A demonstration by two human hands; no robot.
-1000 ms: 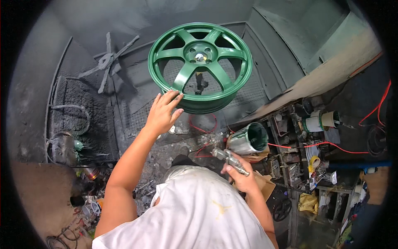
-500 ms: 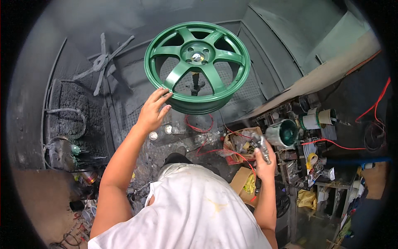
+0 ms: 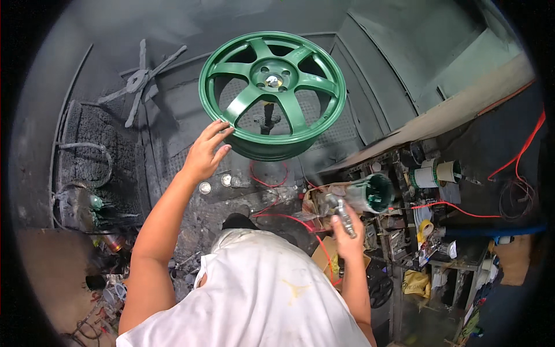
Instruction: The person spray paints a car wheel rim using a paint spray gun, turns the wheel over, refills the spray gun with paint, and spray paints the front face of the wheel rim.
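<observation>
A green six-spoke car wheel rim (image 3: 291,111) lies face up on a dark stand (image 3: 267,115) ahead of me. At its near left edge is my left hand (image 3: 205,151), fingers stretched out; the fingertips meet the edge or lie just by it. Lower and to the right, my right hand (image 3: 348,237) is closed round a metal spray gun (image 3: 345,218). The gun's cup (image 3: 370,193), smeared with green paint, is tilted and blurred by motion. A red air hose (image 3: 289,218) runs across below the gun.
Grey overspray-coated walls surround the wheel rim. A cross-shaped stand (image 3: 137,82) is at the left. Paint-caked clutter (image 3: 87,208) sits below it. Right of me, a crowded bench holds paint cans (image 3: 424,177) and tape (image 3: 425,230). Two small round lids (image 3: 205,188) lie on the floor.
My right hand has swung left and toward me with the spray gun, whose cup has tipped. My left hand stays by the wheel rim's edge. The whole view has shifted slightly.
</observation>
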